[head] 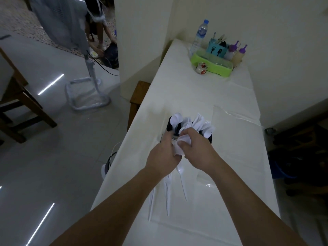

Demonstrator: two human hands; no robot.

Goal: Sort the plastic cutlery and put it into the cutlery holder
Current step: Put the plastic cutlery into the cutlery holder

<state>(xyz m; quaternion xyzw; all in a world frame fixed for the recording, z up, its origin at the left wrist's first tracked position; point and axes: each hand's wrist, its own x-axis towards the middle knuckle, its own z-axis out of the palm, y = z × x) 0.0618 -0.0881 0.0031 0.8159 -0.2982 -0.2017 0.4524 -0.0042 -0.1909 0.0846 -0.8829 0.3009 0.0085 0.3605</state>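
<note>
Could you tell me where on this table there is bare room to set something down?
Bare cloth lies between the black cutlery holder and the green tray. It is crowded near the hands, where loose forks lie.

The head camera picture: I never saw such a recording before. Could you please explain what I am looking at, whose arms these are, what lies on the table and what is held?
There is no machine here. A person wears one wide-angle camera on the head, so you look forward and down along their own two bare arms.

Both hands meet over a black cutlery holder that stands on a long table with a white cover. White plastic spoons and forks already stick up from it. The left hand and the right hand together grip a bunch of white cutlery; which pieces is too blurred to tell.

Nearer the camera, loose forks and a spoon lie on the cover, not yet sorted.

At the far end stand a water bottle, a green tray and purple-capped bottles.
</note>
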